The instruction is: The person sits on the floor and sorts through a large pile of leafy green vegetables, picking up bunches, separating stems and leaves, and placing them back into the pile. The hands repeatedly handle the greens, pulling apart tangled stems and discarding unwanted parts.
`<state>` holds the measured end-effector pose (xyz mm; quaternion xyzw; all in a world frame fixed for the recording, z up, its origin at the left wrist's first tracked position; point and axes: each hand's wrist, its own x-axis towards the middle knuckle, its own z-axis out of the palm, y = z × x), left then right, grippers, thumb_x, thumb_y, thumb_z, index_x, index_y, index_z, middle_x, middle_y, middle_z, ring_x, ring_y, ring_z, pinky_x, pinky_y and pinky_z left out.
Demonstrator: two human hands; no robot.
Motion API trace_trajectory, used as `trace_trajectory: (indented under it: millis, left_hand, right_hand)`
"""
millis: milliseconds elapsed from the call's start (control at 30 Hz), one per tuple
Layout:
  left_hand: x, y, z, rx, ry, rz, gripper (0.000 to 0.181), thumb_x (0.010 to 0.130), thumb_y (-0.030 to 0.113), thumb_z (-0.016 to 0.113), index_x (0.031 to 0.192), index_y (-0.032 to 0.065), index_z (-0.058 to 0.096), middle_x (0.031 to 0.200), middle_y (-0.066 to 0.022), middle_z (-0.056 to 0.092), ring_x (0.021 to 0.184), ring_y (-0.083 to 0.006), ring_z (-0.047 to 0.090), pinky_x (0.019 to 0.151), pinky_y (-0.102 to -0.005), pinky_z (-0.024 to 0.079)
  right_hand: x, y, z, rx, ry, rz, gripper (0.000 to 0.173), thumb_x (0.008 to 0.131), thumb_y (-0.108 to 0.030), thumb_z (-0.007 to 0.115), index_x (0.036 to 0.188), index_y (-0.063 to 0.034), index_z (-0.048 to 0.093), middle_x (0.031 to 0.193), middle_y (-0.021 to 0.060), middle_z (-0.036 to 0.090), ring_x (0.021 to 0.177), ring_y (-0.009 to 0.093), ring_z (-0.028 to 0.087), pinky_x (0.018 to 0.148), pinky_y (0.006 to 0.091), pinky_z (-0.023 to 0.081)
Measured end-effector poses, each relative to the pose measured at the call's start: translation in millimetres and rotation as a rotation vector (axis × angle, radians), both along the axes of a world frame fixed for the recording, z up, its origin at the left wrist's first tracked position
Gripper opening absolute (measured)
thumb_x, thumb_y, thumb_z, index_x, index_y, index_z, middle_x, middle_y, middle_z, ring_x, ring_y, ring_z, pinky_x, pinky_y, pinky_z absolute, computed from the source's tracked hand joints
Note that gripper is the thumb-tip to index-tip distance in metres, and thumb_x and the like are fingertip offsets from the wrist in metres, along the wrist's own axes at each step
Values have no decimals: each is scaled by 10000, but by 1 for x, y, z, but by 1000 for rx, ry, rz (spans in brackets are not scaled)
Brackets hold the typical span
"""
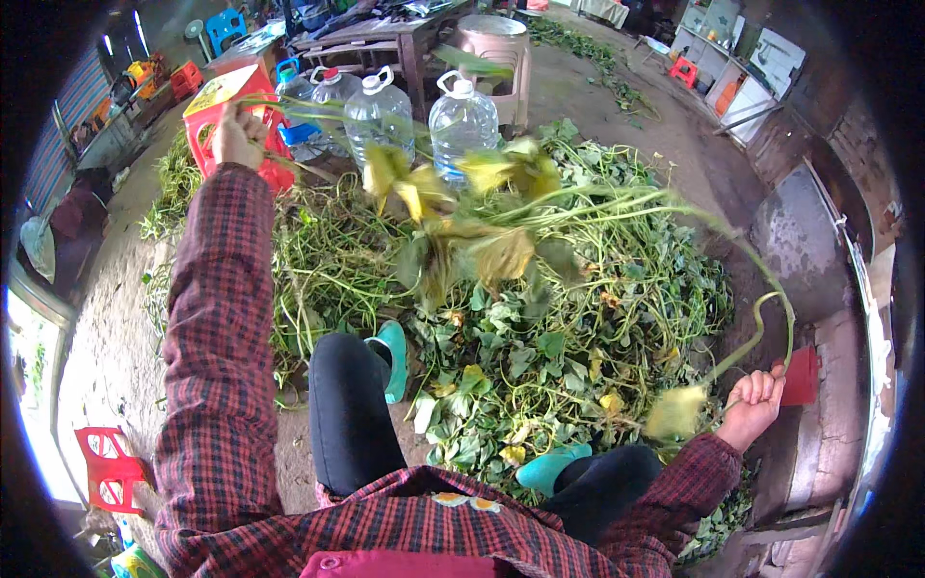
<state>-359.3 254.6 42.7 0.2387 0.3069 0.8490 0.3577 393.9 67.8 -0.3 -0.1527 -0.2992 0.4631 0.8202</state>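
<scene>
My left hand (240, 137) is raised at the far left with the arm stretched out, closed on thin green vine stems. At the far right my right hand (755, 406) grips the other end of long, leafy vines (578, 206) that look like sweet potato vines. They span the gap between my hands, and their yellowing leaves (502, 253) are blurred. Below them spreads a large heap of cut vines (520, 361), with green leaves mostly to the right and barer stems (340, 267) to the left. My feet in teal shoes (394, 357) rest at the heap's near edge.
Several clear plastic jugs (462, 123) stand behind the heap, beside a red plastic stool (231, 87). Farther back are a beige stool (498, 65) and a wooden table (405, 36). A small red chair (112, 469) sits at lower left. A brick wall (838, 433) runs along the right.
</scene>
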Motion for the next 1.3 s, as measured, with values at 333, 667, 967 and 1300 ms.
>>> trace_trajectory:
  millis: [333, 667, 967, 1300]
  left_hand:
    - [124, -27, 63, 181, 631, -393, 286, 944, 276, 463, 1099, 66, 579, 658, 24, 479, 465, -36, 357, 415, -197, 263]
    - [279, -107, -100, 532, 1865, -587, 288, 790, 267, 649, 1014, 89, 615, 767, -89, 586, 654, -278, 599, 547, -357, 491]
    - [312, -134, -161, -229, 1770, -1020, 616, 786, 378, 635, 1298, 154, 374, 836, -117, 585, 750, -290, 602, 644, -369, 484]
    - [341, -128, -174, -484, 822, -898, 237, 859, 265, 611, 860, 33, 563, 673, -5, 558, 533, -62, 480, 467, -221, 391]
  right_hand:
    - [-107, 80, -13, -167, -442, -639, 302, 887, -247, 469, 1089, -25, 504, 558, -58, 368, 473, 55, 333, 434, 208, 293]
    - [-206, 50, -93, -711, -319, 828, 584, 933, -497, 321, 1274, -26, 386, 1160, 148, 535, 1028, 236, 537, 809, 392, 445]
    - [-197, 54, -142, -594, 15, 554, 229, 885, -69, 453, 1100, -144, 466, 936, 76, 602, 772, 191, 599, 656, 348, 508]
    - [-194, 66, -121, -686, -323, 268, 338, 925, -302, 479, 1181, -91, 416, 1107, 110, 571, 894, 199, 607, 699, 299, 505]
